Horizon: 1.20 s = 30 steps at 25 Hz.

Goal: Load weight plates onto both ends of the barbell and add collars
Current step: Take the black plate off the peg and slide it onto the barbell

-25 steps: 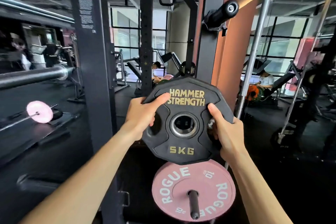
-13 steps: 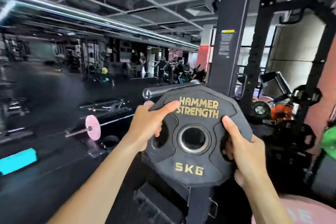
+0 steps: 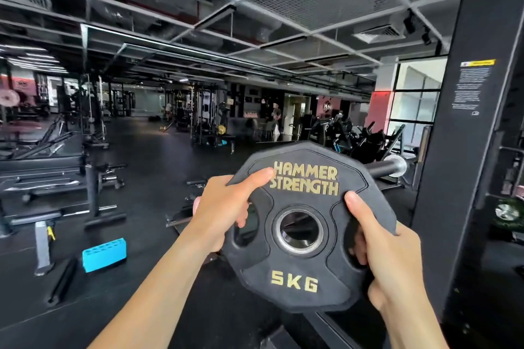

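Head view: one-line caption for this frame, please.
Both hands, left hand and right hand, grip a black 5 kg plate near the barbell sleeve.

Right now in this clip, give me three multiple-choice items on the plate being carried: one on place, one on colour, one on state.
1. Where does the barbell sleeve end show against the weight plate?
A. Behind its upper right edge
B. Through its centre hole
C. Below it on the floor

2. What colour is the lettering on the plate?
A. White
B. Gold
C. Pink

3. How is the plate held?
A. Left hand only
B. Resting on the rack upright
C. Both hands, one grip on each side

Answers:
1. A, the steel end juts out beside the rack upright, past the plate's rim.
2. B, HAMMER STRENGTH and 5KG read gold on black.
3. C, the left hand and the right hand each curl through a side opening.
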Motion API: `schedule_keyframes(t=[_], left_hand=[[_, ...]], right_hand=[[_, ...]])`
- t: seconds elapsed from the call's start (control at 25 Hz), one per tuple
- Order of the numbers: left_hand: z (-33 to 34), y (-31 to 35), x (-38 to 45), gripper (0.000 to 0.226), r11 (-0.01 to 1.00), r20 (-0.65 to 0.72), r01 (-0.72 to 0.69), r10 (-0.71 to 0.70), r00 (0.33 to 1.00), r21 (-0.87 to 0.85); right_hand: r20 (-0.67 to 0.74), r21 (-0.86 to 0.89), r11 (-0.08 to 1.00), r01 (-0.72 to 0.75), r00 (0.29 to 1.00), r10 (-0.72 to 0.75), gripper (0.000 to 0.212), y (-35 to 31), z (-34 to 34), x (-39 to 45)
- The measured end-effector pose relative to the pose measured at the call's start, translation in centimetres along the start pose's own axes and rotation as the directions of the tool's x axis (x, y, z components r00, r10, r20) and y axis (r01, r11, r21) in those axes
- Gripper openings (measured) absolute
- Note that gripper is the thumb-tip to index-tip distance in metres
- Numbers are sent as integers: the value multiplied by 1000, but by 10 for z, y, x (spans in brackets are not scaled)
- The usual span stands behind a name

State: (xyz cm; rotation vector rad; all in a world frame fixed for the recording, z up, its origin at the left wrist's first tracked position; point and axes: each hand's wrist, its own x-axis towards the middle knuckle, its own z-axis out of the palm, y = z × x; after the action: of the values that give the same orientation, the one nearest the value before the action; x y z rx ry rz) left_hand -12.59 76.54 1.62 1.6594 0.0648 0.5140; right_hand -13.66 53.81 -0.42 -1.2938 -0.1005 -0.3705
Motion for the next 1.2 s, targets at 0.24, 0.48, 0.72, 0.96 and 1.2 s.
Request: schedule_keyframes(t=[0.24,0.48,0.72,0.96,1.2], left_hand=[[41,-8,107,58,999,116,-40,43,992,-29],[78,-29,185,74,997,218,-14,31,976,-80],[92,-43,216,69,991,367,-1,50,929,-132],[109,-59,235,59,977,529,43,77,845,-210],[137,-73,255,51,945,592,77,134,795,-317]], right_hand=[[-126,25,997,73,990,-69,36,10,25,80],[-233,-22,990,141,962,-143,38,27,36,132],[-350,-110,967,230,901,-255,30,31,46,131],[-494,-156,959,238,822,-285,26,43,64,121],[-512,-289,929,232,782,-355,25,56,51,138]])
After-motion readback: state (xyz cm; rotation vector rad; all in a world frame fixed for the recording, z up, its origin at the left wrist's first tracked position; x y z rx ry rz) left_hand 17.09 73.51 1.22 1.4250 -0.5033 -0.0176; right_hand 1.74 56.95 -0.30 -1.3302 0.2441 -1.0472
